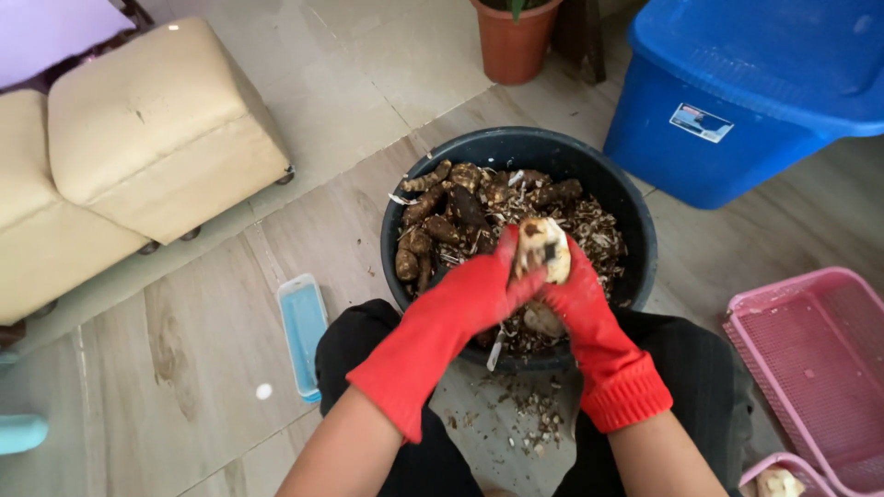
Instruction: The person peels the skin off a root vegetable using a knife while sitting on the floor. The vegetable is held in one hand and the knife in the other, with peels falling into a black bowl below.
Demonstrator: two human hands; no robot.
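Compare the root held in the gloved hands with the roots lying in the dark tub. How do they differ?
The held root is mostly pale, its skin largely off; the roots in the tub are brown and unpeeled. The held root is gripped above the tub by the left hand and right hand; the others lie loose among peelings. Both look like the same knobbly kind of tuber.

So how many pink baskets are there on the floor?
2. A large pink basket sits at the right edge; a smaller pink basket pokes in at the bottom right corner, mostly cut off. Others may lie outside the view.
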